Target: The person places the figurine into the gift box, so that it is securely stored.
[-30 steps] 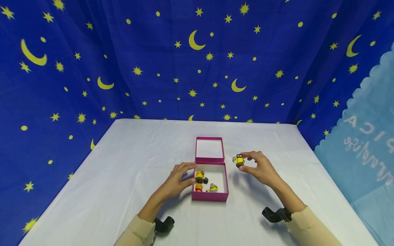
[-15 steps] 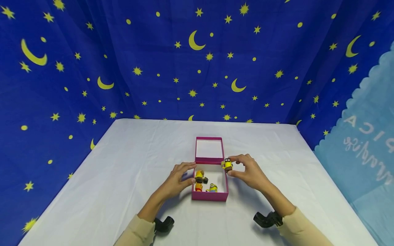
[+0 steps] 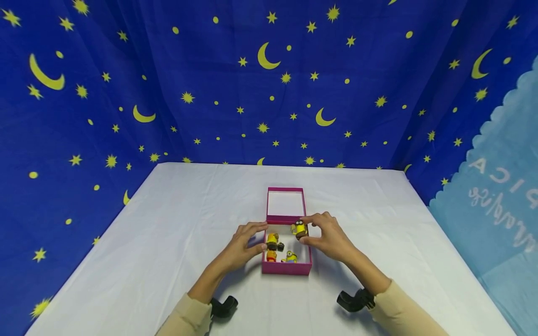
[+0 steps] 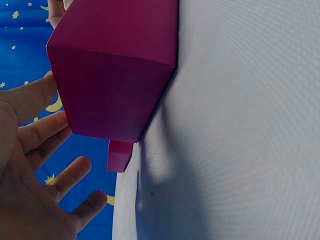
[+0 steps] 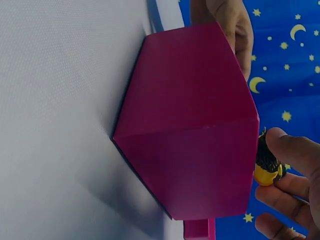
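Observation:
In the head view my right hand (image 3: 329,237) pinches a small yellow and brown Minion figure (image 3: 300,228) between thumb and fingers, over the right part of an open pink box (image 3: 287,269). The right wrist view shows the figure's dark, rough side and some yellow by the box's top edge. My left hand (image 3: 240,248) touches the box's left rim with fairly straight fingers. Inside the box are a yellow and dark figure (image 3: 272,239), a red and orange figure (image 3: 271,256), a one-eyed Minion (image 3: 291,256) and a small dark piece (image 3: 280,246).
The pink box lid (image 3: 286,218) lies inside-up just behind the box. Both stand on a white-covered table (image 3: 189,200). A blue curtain (image 3: 227,84) with stars and moons rises behind it, and a light-blue cloth (image 3: 500,196) hangs at the right.
My right hand has moved left and slightly down with the Minion figure, from beside the box to over its inside. The left hand and the box have stayed in place.

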